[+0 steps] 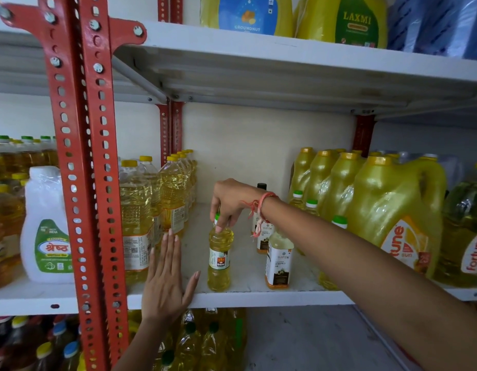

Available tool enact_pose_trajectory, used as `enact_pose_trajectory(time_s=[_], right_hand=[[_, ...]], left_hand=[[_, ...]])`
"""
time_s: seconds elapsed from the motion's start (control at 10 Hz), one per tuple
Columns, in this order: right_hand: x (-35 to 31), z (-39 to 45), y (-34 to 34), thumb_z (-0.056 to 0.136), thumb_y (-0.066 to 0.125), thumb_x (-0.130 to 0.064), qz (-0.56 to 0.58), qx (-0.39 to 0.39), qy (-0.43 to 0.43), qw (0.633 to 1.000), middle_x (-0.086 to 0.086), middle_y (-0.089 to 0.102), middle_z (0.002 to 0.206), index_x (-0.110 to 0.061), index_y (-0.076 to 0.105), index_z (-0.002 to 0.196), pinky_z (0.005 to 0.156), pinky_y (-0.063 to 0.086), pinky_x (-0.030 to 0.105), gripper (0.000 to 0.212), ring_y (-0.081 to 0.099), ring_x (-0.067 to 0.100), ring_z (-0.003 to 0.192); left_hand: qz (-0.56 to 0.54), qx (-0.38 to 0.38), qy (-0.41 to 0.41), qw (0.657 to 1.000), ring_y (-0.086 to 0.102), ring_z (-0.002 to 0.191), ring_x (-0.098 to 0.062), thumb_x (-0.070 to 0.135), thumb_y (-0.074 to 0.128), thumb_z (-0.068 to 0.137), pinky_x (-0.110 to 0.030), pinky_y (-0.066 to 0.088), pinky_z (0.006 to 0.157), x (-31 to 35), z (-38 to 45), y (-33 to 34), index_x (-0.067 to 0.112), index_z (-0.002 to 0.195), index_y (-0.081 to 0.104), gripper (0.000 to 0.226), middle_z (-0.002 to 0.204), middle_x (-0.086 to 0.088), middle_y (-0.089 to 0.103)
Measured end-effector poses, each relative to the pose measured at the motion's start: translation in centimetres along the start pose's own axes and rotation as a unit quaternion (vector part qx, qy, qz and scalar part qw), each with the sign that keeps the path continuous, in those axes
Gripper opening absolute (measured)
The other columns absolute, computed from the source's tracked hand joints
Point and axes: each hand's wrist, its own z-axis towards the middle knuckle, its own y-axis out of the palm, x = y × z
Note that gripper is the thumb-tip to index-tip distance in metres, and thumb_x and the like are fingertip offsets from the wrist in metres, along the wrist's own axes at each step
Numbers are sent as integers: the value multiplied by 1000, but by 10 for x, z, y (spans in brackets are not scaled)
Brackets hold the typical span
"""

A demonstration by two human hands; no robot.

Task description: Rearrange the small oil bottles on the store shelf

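Right hand point(229, 203) pinches the green cap of a small oil bottle point(219, 259) standing upright at the shelf point(258, 297) front edge. Left hand point(166, 279) lies spread and flat, empty, beside it. Step judged: positioning this bottle. Next move requires releasing it squarely, then fetching another.

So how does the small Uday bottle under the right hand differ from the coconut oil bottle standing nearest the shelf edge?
The Uday bottle is clear ribbed plastic showing yellow oil, with a green cap; the coconut oil bottle is mostly wrapped in a white label, its cap hidden behind the forearm. The right hand holds the Uday bottle by its cap; the coconut oil bottle stands untouched. The Uday bottle sits left of it. Both stand upright near the front of the shelf.
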Motion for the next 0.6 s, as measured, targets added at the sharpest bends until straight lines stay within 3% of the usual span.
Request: enact_pose_trajectory(time_s=[0.1, 0.3, 0.4, 0.5, 0.6], right_hand=[[1, 2, 1, 70, 83, -8, 3, 5, 2, 1000, 6, 73, 74, -2, 74, 102, 73, 60, 26, 34, 63, 12, 51], [7, -2, 7, 71, 83, -15, 1, 11, -8, 1000, 13, 75, 98, -6, 71, 111, 78, 61, 34, 43, 67, 19, 67], [17, -11, 10, 71, 82, -32, -7, 47, -16, 999, 8, 68, 108, -12, 66, 121, 70, 57, 28, 56, 66, 18, 75], [35, -27, -1, 76, 74, -46, -15, 133, -26, 991, 7, 62, 128, -16, 60, 127, 86, 47, 30, 61, 59, 25, 114], [56, -46, -17, 83, 64, -49, -21, 269, -30, 962, 5, 54, 140, -18, 53, 135, 102, 41, 36, 61, 49, 25, 128]], left_hand=[[-4, -6, 2, 1000, 8, 151, -30, 58, 16, 97, -42, -5, 122, -1, 0, 1, -1, 154, 11, 82, 164, -20, 8], [-35, -36, 22, 998, -6, 152, -22, 63, 14, 96, -44, -13, 121, -5, 0, 2, 7, 156, -2, 83, 165, -12, -7], [-100, -41, 14, 994, -13, 150, -13, 68, 6, 93, -40, -18, 119, -5, 3, -5, 15, 156, -7, 83, 165, -5, -13], [-131, -11, 12, 991, -12, 150, -10, 69, 2, 92, -39, -17, 120, 1, 28, -26, 16, 155, -2, 83, 164, -4, -8], [-110, 31, 42, 993, -7, 151, -15, 67, 1, 93, -40, -12, 121, 19, 74, -56, 10, 155, 4, 84, 164, -8, -2]])
